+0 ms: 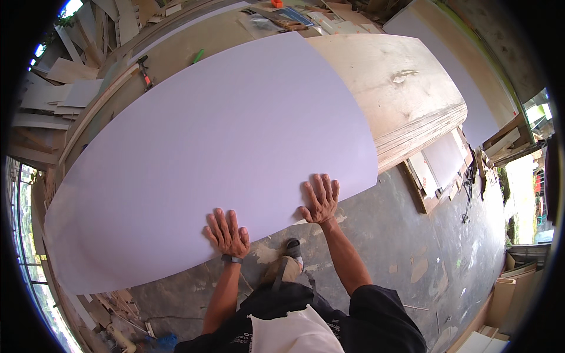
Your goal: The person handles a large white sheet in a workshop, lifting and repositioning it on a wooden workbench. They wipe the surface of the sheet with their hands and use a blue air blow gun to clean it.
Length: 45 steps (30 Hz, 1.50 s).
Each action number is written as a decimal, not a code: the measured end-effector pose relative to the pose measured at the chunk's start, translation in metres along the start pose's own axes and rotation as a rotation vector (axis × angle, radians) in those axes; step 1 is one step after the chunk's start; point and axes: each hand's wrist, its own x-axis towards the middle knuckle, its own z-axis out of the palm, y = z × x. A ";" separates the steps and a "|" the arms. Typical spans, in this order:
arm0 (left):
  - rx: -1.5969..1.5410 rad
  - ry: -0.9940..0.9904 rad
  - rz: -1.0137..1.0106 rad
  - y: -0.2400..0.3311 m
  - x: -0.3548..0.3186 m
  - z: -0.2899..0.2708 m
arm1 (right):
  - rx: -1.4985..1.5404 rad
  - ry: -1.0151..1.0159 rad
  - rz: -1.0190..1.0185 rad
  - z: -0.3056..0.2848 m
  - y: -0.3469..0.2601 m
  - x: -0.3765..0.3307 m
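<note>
Got the left hand (225, 234) laid palm-down on a big white sheet (194, 135), fingers slightly apart, right by the near edge, with a dark wristband (232, 259) behind it. Same deal for the right hand (321, 200), farther right along that edge, also flat and spread. Not gripping anything with either one, no telling the pressure tho. Looks like a steadying or squaring-up step, just a guess. For the next move, probably need to work both palms together, nice and even, so as not to skew such a wide panel. Off to the right, a plywood stack (376, 70), apparently partly under the sheet. Past the far edge, a red-and-black tool (145, 75) and some green thing (198, 56). Way left, loads of pale offcuts (82, 94). On the near side, patchy grey floor (376, 235) plus a dark shoe (292, 247) between the forearms
</note>
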 end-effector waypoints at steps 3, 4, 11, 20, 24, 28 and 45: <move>0.001 -0.087 -0.007 0.005 0.007 -0.011 | -0.008 -0.029 -0.028 0.005 0.007 -0.001; -0.022 -0.090 -0.019 0.009 0.009 -0.015 | -0.002 -0.027 -0.028 0.005 0.006 -0.002; -0.259 -0.268 0.017 0.141 0.048 0.003 | 0.082 -0.155 0.081 -0.016 0.000 0.008; 0.012 -0.102 -0.026 0.173 0.045 0.034 | 0.034 -0.300 0.126 -0.069 0.083 0.029; 0.027 -0.040 -0.013 0.174 0.046 0.035 | 0.013 -0.125 0.057 -0.048 0.126 0.023; -0.070 -0.065 -0.055 0.180 0.052 0.025 | 0.011 -0.030 0.007 -0.031 0.132 0.010; 0.077 0.117 0.052 0.243 0.070 0.073 | 0.160 -0.165 -0.001 -0.047 0.138 0.029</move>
